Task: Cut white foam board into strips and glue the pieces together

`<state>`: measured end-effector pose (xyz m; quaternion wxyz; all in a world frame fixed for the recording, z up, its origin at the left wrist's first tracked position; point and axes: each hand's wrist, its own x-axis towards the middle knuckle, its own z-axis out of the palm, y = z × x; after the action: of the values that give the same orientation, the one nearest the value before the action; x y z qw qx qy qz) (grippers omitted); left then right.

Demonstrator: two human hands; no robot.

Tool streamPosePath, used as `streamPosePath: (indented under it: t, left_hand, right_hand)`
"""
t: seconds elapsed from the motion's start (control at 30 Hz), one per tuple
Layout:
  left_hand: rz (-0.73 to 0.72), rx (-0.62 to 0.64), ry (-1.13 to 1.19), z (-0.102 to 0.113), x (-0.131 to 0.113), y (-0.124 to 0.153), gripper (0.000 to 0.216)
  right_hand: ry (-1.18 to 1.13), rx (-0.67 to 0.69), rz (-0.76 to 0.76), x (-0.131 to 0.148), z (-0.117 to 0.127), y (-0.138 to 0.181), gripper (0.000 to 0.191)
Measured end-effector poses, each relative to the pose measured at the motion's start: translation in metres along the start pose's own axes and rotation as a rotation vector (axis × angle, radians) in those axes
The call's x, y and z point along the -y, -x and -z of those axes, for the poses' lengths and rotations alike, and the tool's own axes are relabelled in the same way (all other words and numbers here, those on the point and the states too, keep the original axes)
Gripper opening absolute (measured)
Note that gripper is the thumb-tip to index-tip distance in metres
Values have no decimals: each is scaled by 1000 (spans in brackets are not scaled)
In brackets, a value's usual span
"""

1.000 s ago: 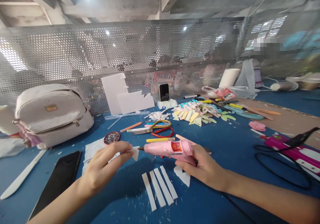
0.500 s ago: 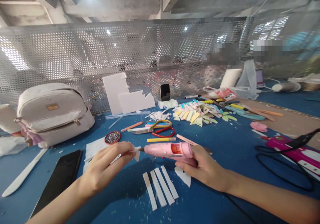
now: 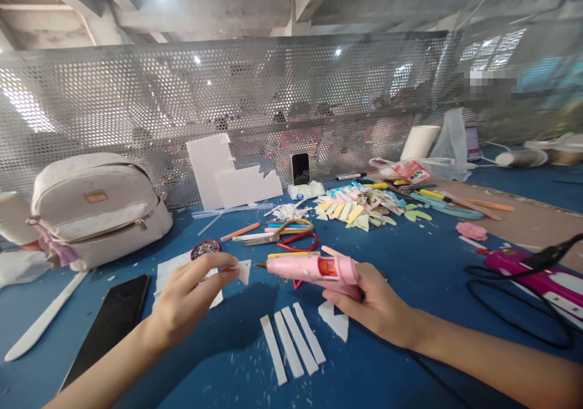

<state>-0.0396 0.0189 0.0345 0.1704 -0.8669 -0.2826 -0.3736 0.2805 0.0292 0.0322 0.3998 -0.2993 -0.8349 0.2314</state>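
Note:
My left hand point(image 3: 189, 293) pinches a small white foam piece point(image 3: 243, 271) between thumb and fingertips, above the blue table. My right hand point(image 3: 376, 302) grips a pink glue gun point(image 3: 314, 269) by its handle, nozzle pointing left and a short gap away from the foam piece. Below the gun, several white foam strips point(image 3: 291, 339) lie side by side, with a white foam triangle point(image 3: 336, 323) next to my right hand.
A black phone point(image 3: 109, 324) and a white sheet point(image 3: 170, 269) lie by my left arm. A white backpack point(image 3: 93, 205) sits far left. Scissors point(image 3: 285, 233), pens and coloured foam scraps point(image 3: 359, 205) lie behind. A black cable point(image 3: 505, 312) and a magenta tool point(image 3: 537, 275) are at right. A perforated metal screen point(image 3: 228, 105) backs the table.
The glue gun's nozzle was touching the foam piece; now my hands have drawn slightly apart and lifted, leaving a gap between nozzle and foam.

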Motion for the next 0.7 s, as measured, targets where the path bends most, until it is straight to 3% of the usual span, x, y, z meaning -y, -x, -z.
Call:
streamPosePath:
  t: [0.17,0.33,0.4,0.57,0.7]
  left_hand:
    - [125,-122,129,-1,1,-9,22]
    - [704,-148,550,-4,-11,-24,2]
    - [882,-140,721,-7,-16,-27,9]
    - [1242,-111,1066,-14,-24,-28,26]
    - [1365,-80,1208,-18,-30,-27,32]
  right_hand:
    - [-8,-81,16,-3,0,1,16]
    - [-69,-132,-2,0,-2,0,19]
    - [-70,-150,4,0,-2,0,19]
    - [-40,-100,9,-3,-2,4,17]
    - [-56,-18,-44,-2,-4,6,16]
